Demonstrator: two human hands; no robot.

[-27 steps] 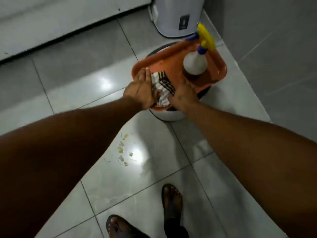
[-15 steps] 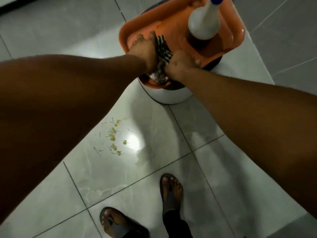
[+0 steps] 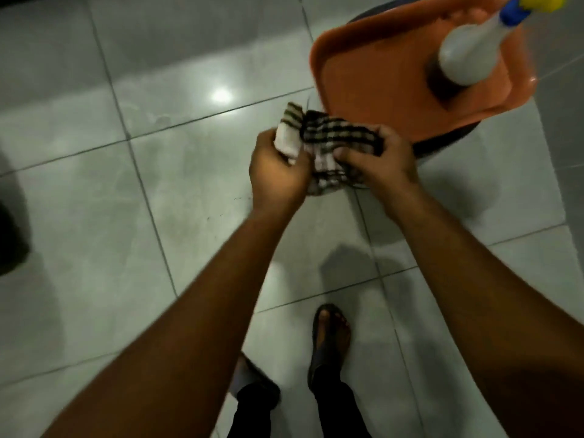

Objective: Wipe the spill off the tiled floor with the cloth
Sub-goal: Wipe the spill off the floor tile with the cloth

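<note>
A: Where is the cloth?
B: At frame centre, in the air. The left hand and right hand each grip one end, probably to unfold it.
A: And the spill?
B: Not visible. The tray sits upper right.

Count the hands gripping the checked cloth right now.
2. The left hand holds the checked cloth at its white folded end; the right hand pinches its other end, beside the orange tray.

Bare forearms, dark trousers, and dark open-toed sandals on both feet.
</note>
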